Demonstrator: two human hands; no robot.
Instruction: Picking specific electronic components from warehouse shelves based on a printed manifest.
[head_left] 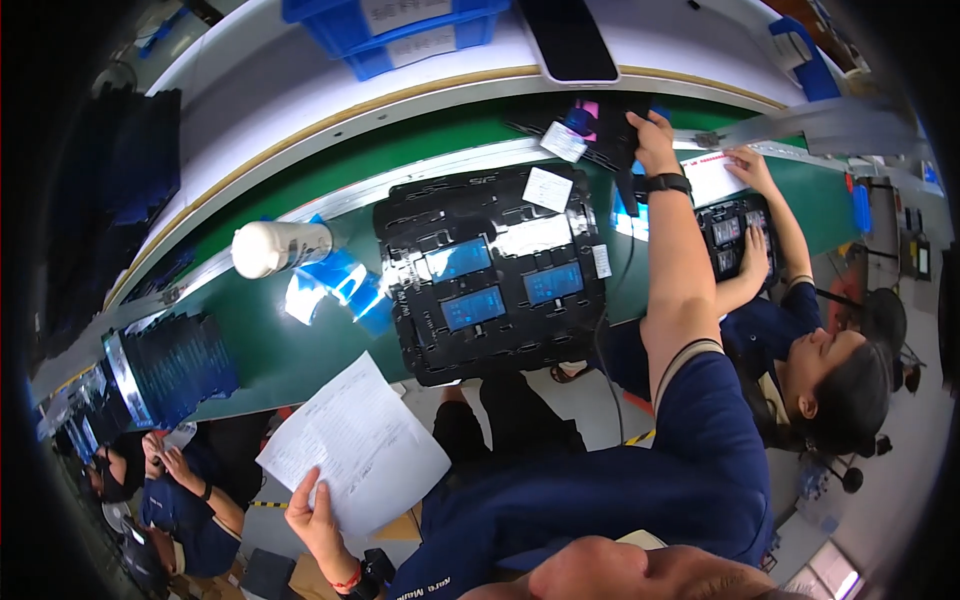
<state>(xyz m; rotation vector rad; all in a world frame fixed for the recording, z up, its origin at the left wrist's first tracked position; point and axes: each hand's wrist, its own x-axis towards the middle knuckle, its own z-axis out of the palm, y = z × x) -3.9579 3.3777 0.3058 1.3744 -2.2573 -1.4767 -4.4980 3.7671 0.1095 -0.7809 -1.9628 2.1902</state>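
One paper sheet point(372, 445), lower left of frame, corner up, long axis slanting up rightward; left hand point(318, 525) pinching lower-left edge. Right hand point(655, 143), upper right: cannot tell grip.

Navy short-sleeved shirt point(610, 495), cream cuff trim point(686, 358), white lettering point(422, 587). Rocking black left-wrist watch point(378, 567) plus red bracelet point(348, 579), black right-wrist band point(667, 183).

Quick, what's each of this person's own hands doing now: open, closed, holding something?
Left hand: closed on a white sheet of paper.
Right hand: at a black object; whether it's gripping cannot be told.
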